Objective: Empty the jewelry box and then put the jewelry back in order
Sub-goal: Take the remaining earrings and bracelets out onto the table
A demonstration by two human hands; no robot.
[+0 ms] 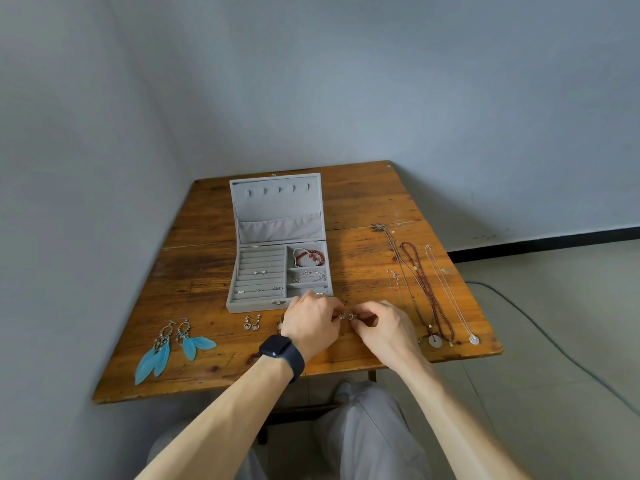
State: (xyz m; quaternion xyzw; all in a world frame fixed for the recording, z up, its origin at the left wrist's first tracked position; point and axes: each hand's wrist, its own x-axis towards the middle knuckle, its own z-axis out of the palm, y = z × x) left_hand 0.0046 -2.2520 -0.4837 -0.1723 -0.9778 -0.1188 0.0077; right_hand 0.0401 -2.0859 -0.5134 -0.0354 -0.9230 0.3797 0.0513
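Observation:
A grey velvet jewelry box (249, 303) stands open on the wooden table (207, 372), its lid upright. Inside lie small stud earrings (259, 272) in the ring rows, a red bead bracelet (310, 257) in the top right compartment and a silver bracelet (310, 276) in the one below. Just in front of the box, my left hand (311, 323) and my right hand (384, 327) pinch the two ends of a small silver chain piece (347, 317) between them. A dark watch sits on my left wrist.
Blue feather earrings (173, 348) lie front left, a silver earring pair (252, 322) in front of the box. Several necklaces (429, 292) stretch along the table's right side, two ending in pale round pendants (435, 341). Walls close in behind and left; a cable (540, 327) runs on the floor.

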